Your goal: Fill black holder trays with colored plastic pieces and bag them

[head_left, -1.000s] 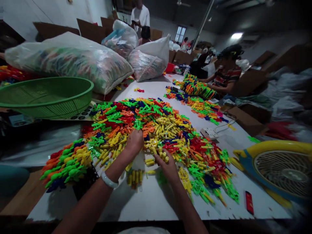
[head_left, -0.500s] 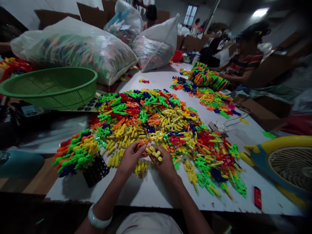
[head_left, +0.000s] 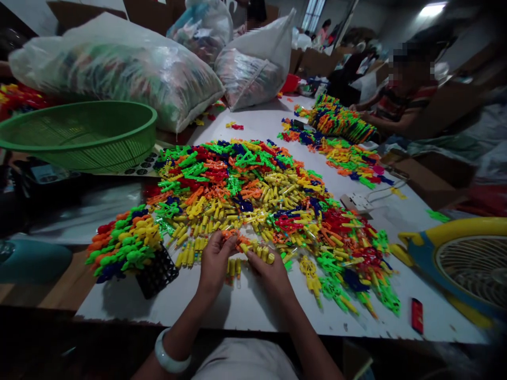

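Note:
My left hand [head_left: 216, 259] is closed on an orange plastic toy piece [head_left: 230, 235], pinched between thumb and fingers. My right hand [head_left: 271, 272] is wrapped round several short yellow tubes [head_left: 262, 252]; the end of one meets the orange piece between my hands. Just beyond lies a large heap of plastic toy pieces [head_left: 233, 184] in green, orange, red, blue and yellow, with many yellow tubes among them. A few yellow tubes [head_left: 234, 268] lie on the white table beneath my hands. Left of my left hand, a black rack [head_left: 158, 273] holds rows of small coloured figures [head_left: 129, 243].
A green basket [head_left: 79, 137] stands at left, before large filled plastic bags [head_left: 119, 74]. At right are a yellow-blue fan [head_left: 455, 253], a red object [head_left: 417, 315] and a power strip [head_left: 356, 203]. A person in a striped top [head_left: 412, 103] works across the table.
My hands have shifted slightly to the right. The yellow tubes in my right hand have turned and are more in a row, and the orange piece shows more between my hands.

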`<state>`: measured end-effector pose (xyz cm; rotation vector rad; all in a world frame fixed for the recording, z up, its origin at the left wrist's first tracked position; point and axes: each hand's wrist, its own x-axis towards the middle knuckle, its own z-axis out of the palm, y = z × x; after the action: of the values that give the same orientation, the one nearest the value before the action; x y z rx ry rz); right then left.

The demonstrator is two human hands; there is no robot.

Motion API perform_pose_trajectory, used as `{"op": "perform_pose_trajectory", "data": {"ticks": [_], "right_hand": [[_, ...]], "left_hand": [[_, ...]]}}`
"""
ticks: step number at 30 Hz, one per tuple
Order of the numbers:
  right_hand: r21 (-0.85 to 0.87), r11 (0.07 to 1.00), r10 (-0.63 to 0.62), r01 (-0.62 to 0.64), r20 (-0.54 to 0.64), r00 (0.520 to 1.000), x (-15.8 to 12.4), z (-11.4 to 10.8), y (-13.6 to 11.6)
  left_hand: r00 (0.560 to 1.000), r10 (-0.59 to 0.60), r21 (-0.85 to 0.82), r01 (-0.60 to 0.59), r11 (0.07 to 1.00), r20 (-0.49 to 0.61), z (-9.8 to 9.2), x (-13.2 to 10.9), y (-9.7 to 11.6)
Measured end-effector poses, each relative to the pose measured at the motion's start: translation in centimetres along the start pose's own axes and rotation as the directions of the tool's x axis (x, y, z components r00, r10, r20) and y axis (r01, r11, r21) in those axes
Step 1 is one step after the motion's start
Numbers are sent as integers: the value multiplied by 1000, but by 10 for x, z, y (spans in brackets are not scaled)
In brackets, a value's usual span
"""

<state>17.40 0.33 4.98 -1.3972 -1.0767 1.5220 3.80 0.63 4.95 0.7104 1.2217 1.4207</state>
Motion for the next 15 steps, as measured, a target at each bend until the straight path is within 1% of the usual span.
{"op": "perform_pose_trajectory", "data": {"ticks": [2,4,5,6,7,8,10,11,13,14,15], "right_hand": [[110,993,54,-53,-3,999,-1,3,-3],[228,969,84,-94,52,995,-1,3,-6],[270,957,87,-106,79,993,-1,3,-7],[289,951,81,-107,98,992,0,2,-8],[284,954,70,-98,106,992,1,1,-8],[259,963,58,-82,99,993,2,0,-7],[189,981,25,-38,70,997,7,0,-4],[159,987,10,-19,57,998,9,0,-2],[107,994,-18,13,49,999,13,0,0],[83,996,-42,38,45,998,14,-1,-1],[55,996,-71,69,34,997,14,-4,-3]], "left_hand": [[998,51,68,-49,996,-29,1,-5,1],[992,120,195,-108,975,-50,0,-8,2],[989,140,231,-126,965,-45,-1,-9,3],[991,132,221,-121,968,-33,-3,-9,4],[996,91,165,-87,983,-16,-4,-8,5],[1000,25,79,-25,997,4,-6,-6,5],[994,-105,-73,108,991,40,-8,0,5],[988,-147,-105,152,983,49,-9,4,5],[979,-187,-88,194,977,78,-8,13,6],[975,-192,-49,198,979,108,-7,17,6],[974,-172,30,170,985,148,-5,22,7]]}}
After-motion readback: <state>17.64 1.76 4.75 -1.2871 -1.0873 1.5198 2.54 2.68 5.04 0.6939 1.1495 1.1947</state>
